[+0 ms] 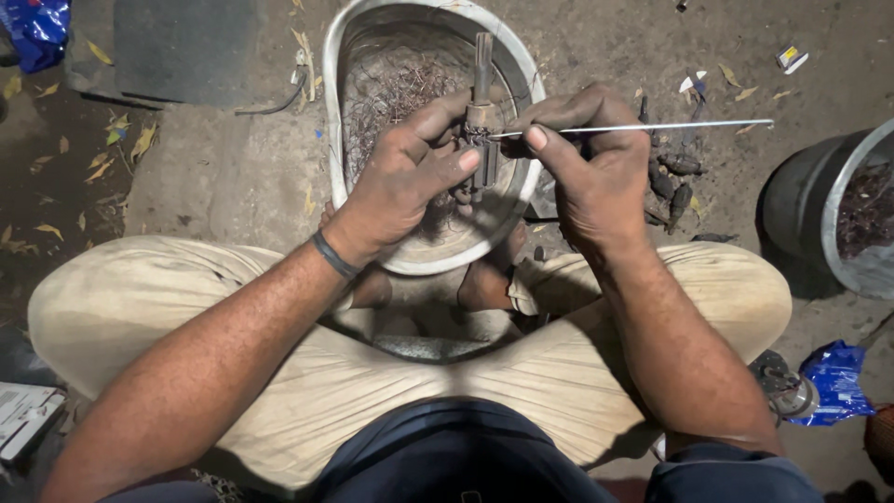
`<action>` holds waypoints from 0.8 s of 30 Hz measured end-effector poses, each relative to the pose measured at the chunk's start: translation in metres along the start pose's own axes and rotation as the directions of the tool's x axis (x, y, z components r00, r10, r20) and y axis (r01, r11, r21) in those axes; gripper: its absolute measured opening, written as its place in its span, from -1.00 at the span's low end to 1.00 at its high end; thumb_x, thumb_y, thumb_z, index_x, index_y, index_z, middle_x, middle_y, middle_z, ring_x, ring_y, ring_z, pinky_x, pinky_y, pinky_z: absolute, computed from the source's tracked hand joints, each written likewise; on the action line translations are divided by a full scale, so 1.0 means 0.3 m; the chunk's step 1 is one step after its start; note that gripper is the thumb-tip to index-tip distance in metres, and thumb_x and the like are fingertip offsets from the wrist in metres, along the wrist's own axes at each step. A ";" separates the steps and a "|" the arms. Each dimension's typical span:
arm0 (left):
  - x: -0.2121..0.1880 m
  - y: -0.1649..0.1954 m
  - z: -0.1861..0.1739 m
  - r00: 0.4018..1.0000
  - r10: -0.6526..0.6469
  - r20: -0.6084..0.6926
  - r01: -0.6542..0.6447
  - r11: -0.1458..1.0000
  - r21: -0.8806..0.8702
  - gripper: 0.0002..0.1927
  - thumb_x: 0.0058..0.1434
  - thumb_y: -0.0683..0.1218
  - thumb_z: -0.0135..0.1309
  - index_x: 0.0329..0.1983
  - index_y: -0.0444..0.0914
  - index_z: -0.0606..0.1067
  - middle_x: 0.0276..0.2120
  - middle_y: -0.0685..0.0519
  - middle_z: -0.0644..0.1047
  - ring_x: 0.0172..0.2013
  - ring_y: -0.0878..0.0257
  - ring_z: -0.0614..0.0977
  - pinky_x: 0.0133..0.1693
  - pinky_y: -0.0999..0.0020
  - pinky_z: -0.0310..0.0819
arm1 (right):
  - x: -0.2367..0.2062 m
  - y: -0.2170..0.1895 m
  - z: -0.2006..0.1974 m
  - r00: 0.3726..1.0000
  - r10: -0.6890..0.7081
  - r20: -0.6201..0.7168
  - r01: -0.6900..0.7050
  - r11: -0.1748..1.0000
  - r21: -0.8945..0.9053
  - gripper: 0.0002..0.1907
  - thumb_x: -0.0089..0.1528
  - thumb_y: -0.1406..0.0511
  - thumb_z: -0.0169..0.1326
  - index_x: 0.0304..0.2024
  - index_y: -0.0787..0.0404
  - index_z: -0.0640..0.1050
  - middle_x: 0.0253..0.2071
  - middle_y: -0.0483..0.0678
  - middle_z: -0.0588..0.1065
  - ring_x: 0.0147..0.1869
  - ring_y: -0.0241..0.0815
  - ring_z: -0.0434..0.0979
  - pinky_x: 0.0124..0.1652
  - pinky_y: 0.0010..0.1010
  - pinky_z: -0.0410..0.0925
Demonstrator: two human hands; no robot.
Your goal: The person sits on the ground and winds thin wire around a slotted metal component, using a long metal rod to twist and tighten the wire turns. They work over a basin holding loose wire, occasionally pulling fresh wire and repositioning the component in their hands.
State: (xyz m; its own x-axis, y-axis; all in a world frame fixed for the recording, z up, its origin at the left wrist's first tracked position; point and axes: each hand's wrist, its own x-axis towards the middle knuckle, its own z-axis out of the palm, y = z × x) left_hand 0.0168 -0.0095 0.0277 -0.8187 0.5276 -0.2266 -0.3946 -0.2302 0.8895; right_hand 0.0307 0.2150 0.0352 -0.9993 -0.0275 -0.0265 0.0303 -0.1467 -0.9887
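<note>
Seen from the head camera, the person sits cross-legged on a dirt floor with a dented metal bowl (pixel 372 56) set just past the feet. The left hand (pixel 405 182) is closed around a small motor rotor (pixel 480 121), thumb and fingers pinching its middle so the shaft stands upright over the bowl. The right hand (pixel 591 172) pinches a thin metal rod (pixel 652 127) between thumb and forefinger, the other fingers curled in; the rod lies level, and its tip meets the rotor at the winding.

It looks like the step in hand is picking the copper wire out of the rotor slots. A tangle of loose wire (pixel 400 88) already lies in the bowl beneath. My guess is the next move calls for a firm hold with the left hand while the rod tip works under a strand, since a slip would send the point toward the left fingers.

A few dark, similar pieces (pixel 672 182) lie on the ground just beside the right hand. A grey bucket (pixel 801 200) stands well apart at the right, cut off by the frame edge; what it holds is too dim to tell. The rotor's lower end is hidden behind the left fingers, and the exact contact point is too small to make out.
</note>
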 end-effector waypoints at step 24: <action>0.012 -0.029 0.005 0.963 0.146 -0.225 -0.035 0.899 0.436 -0.36 0.34 -0.10 0.23 0.46 -0.31 0.35 -0.50 0.32 0.24 -0.46 0.54 0.25 -0.42 0.62 0.17 | -0.010 0.017 0.058 0.996 0.046 -0.075 -0.045 0.999 0.020 -0.83 0.33 0.44 0.26 -0.18 0.26 0.48 -0.08 0.05 0.59 0.05 -0.20 0.62 0.15 -0.35 0.48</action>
State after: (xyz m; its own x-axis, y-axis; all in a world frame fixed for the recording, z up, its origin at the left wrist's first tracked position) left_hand 0.0180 -0.0044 0.0197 -0.9402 0.2908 -0.1773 -0.1446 0.1305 0.9809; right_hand 0.0341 0.1971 0.0328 -0.9957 0.0403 -0.0832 0.0755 -0.1653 -0.9833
